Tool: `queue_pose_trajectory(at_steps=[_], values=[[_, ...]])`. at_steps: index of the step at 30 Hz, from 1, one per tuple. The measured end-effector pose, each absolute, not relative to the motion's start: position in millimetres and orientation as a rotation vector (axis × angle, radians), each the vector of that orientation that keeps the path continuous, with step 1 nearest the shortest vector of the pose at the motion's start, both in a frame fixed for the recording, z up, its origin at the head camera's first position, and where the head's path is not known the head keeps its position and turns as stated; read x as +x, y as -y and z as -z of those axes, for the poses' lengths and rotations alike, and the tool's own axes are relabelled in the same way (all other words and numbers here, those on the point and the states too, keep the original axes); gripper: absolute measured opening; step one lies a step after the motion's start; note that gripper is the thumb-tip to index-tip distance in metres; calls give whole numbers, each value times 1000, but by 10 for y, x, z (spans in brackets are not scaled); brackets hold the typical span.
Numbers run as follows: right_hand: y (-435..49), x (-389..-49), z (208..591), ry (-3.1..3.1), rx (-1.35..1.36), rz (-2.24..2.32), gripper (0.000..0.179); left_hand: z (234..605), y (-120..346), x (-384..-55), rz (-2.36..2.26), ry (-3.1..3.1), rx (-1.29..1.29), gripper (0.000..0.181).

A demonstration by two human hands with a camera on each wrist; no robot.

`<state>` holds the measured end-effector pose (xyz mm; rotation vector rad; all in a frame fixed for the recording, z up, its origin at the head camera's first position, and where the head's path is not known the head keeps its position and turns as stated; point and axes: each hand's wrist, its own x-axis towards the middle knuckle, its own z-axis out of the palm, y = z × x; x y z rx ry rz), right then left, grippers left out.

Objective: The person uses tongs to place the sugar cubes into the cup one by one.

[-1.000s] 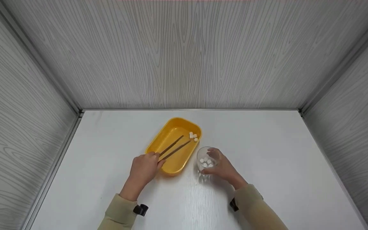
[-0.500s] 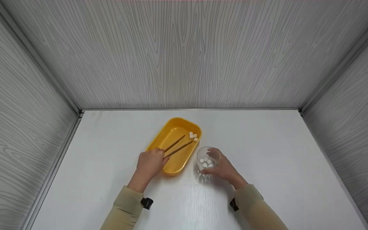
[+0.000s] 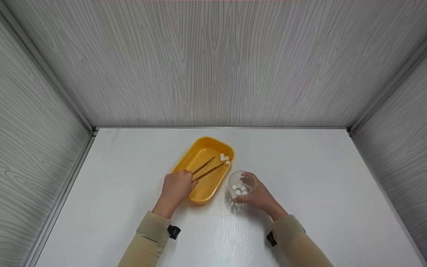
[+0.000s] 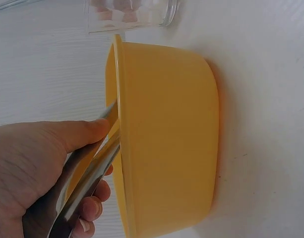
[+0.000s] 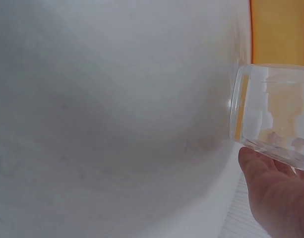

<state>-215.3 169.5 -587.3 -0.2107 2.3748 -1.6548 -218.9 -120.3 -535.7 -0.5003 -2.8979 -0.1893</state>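
Metal tongs (image 3: pixel 209 172) are gripped in my left hand (image 3: pixel 178 186), thumb on one arm and fingers under the other in the left wrist view. Their two tips stand apart inside a yellow tray (image 3: pixel 201 193), close to several small white cubes (image 3: pixel 224 158) at its far right corner. To the right of the tray, my right hand (image 3: pixel 258 195) holds a clear glass (image 3: pixel 232 178) between thumb and fingers. Several more white cubes (image 3: pixel 239 190) lie at the bottom of the glass. In the left wrist view the tray's wall (image 4: pixel 166 139) hides the tong tips.
Tray and glass stand close together on a white table (image 3: pixel 310 167). Grey wood-grain panels rise behind (image 3: pixel 213 63) and on both sides. Each wrist carries a black strap device, such as the left one (image 3: pixel 174 232).
My left hand has moved right and slightly away from me, carrying the tong tips nearer the cubes in the tray. The right hand and glass have stayed in place.
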Motion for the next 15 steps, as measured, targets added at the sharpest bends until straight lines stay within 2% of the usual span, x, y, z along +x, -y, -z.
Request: queue_pose_trajectory(at_steps=[15], values=[[-1710, -2148, 5866, -2388, -242, 1626, 97, 5384, 1162, -2264, 129, 2941, -497, 32]])
